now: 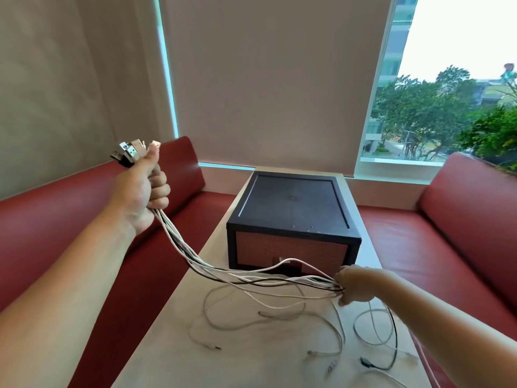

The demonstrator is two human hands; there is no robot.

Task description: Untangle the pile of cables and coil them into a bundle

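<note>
Several thin white and black cables (237, 275) sag between our hands: the left hand (142, 189) grips them in a fist just under their metal plugs (134, 151), the right hand (355, 287) closes around them low over the pale table (167, 354). We judge the strands nearly combed straight; next we must draw in the tails (212, 327) looping on the table and coil them.

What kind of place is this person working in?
Probably a booth in a café or lounge, above street level: red padded benches face each other across a pale narrow table, and a big window with a roller blind looks down on treetops.
</note>
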